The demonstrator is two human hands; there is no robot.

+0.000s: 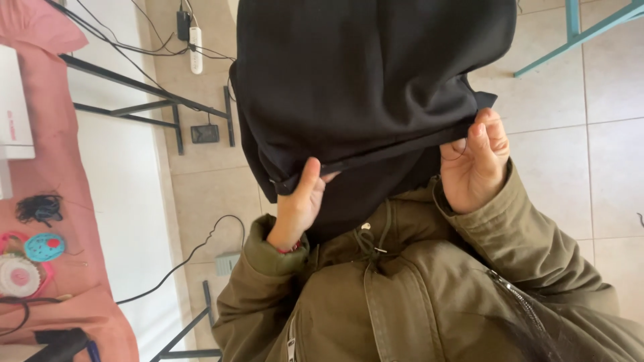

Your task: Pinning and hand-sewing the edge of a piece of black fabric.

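Note:
A large black garment (pixel 369 80) hangs in front of me, filling the upper middle of the head view. My left hand (pixel 298 204) pinches its lower hem at the left, thumb up over the edge. My right hand (pixel 475 164) grips the same hem at the right, fingers curled around the fabric. Between the two hands the hem runs stretched, rising toward the right. Olive green jacket sleeves (pixel 429 295) cover both my arms below.
A table under a pink cloth (pixel 64 221) stands at the left, with a tangle of black thread (pixel 39 208), a teal round case (pixel 44 247) and a white machine (pixel 15 100). Cables and a power strip (pixel 195 50) lie on the tiled floor. A teal frame (pixel 573 30) stands top right.

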